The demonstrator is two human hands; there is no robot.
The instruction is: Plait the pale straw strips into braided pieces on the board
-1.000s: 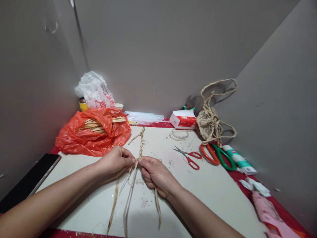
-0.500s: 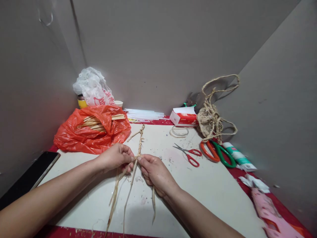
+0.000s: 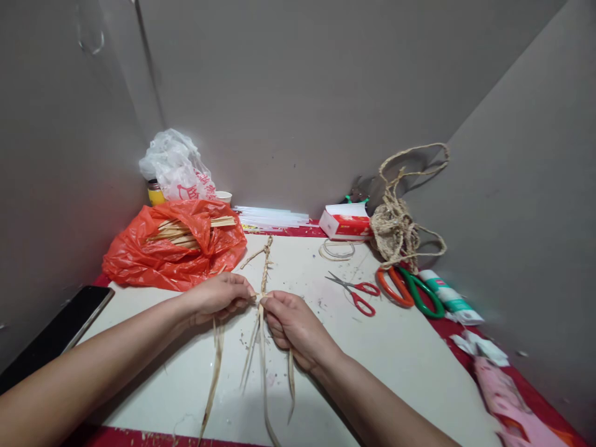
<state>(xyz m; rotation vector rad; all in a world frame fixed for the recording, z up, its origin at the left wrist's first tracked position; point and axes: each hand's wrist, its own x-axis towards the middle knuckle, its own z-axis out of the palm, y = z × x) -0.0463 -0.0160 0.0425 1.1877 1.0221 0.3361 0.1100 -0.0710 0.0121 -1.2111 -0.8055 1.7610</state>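
A thin straw braid (image 3: 266,267) lies on the white board, its far end pointing away from me, with a short side branch near the top. My left hand (image 3: 223,297) pinches a flat straw strand just left of the braid's near end; that strand's tail (image 3: 214,379) hangs toward me. At the braid's near end my right hand (image 3: 293,323) is closed, thumb and forefinger pressed on the straw, and another tail (image 3: 291,385) drops below its palm. Between the hands, loose straw strands (image 3: 262,372) trail down over the board.
An orange plastic bag (image 3: 135,245) of straw lies at left, near a phone (image 3: 84,316). To the right are red-handled scissors (image 3: 356,292), larger orange and green handles (image 3: 423,295), a coiled rope bundle (image 3: 393,226) and a red-white box (image 3: 347,223). White sticks (image 3: 270,217) lie behind.
My left hand has drawn slightly left from the braid with its strand. The middle strands have swung right and spread apart. My right hand stays nearly in place.
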